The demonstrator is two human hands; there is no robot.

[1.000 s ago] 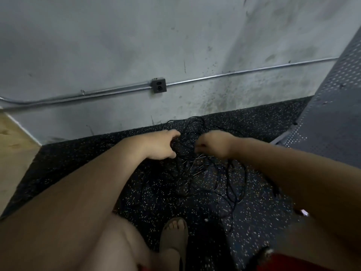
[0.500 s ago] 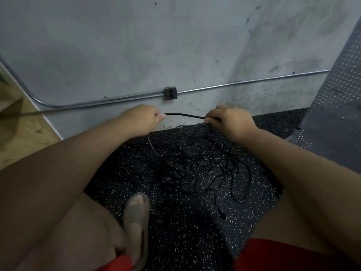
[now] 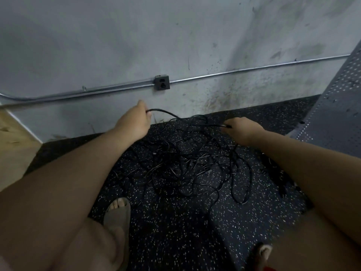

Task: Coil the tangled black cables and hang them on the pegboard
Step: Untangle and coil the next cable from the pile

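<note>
Seen from above, a person's left hand (image 3: 134, 122), at ten o'clock of the pile, curls its fingers round one cable end (image 3: 156, 110) and holds it above the floor, below a dark outlet box (image 3: 161, 82) on the grey wall (image 3: 117, 45) at twelve o'clock. The tangled black cables (image 3: 195, 163) lie in a loose heap on the speckled black floor (image 3: 175, 231) between both forearms, with a sandalled foot (image 3: 117, 214) at seven o'clock. At two o'clock of the heap the right hand (image 3: 242, 130) pinches another strand low over the tangle, and the grey pegboard (image 3: 338, 106) leans at three o'clock, with no cables touching it.
</note>
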